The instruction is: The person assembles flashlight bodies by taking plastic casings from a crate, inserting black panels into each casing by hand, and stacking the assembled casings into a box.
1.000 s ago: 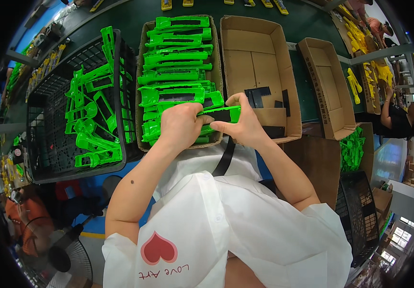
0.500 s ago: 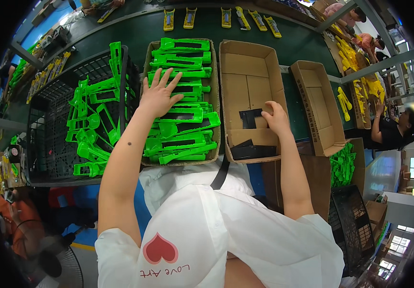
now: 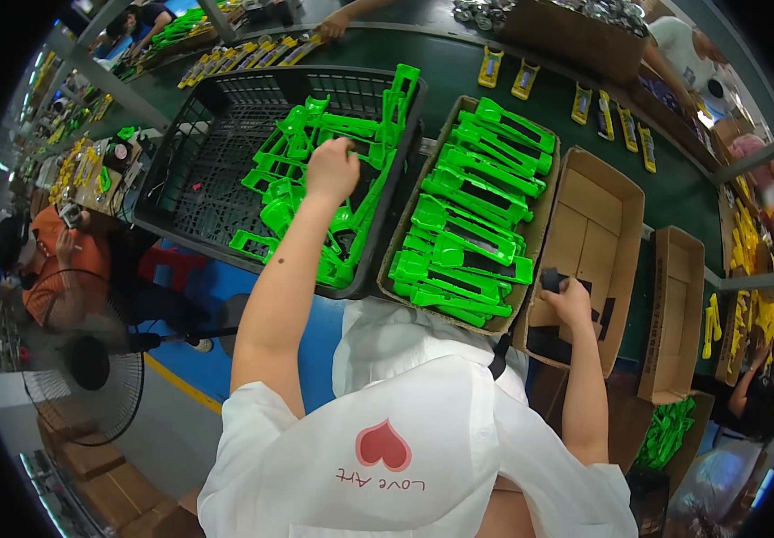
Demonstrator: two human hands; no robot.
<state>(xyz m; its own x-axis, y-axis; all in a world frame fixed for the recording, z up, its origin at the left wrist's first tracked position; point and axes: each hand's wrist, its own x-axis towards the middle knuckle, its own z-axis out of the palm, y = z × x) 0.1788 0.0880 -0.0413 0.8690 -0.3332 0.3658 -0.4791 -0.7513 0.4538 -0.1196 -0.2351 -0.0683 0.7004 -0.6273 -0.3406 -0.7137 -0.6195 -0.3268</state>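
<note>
Above the black plastic crate (image 3: 150, 202) is my left hand (image 3: 331, 170), its fingers curled in among the green plastic frames (image 3: 290, 134). What the fingertips pinch, if anything, is hidden. My right hand (image 3: 571, 302) grips a small flat black piece (image 3: 550, 280) over the near end of a shallow cardboard box (image 3: 595, 202). More flat black pieces (image 3: 548, 343) lie at the bottom of that box. Between my hands stands another cardboard box (image 3: 387, 276), filled with green frames (image 3: 481, 193) stacked in rows, some with black strips in them.
Several yellow tool-like parts (image 3: 581, 103) lie on the green bench (image 3: 441, 63) beyond the boxes. A narrower cardboard box (image 3: 679, 309) stands at right. Green pieces (image 3: 669, 430) fill a low box there. A fan (image 3: 91, 359) and co-workers are at left; others work along the benches.
My left hand has gone from the box of stacked green frames to the black crate. My right hand has lifted a black piece. The view has swung to the left.
</note>
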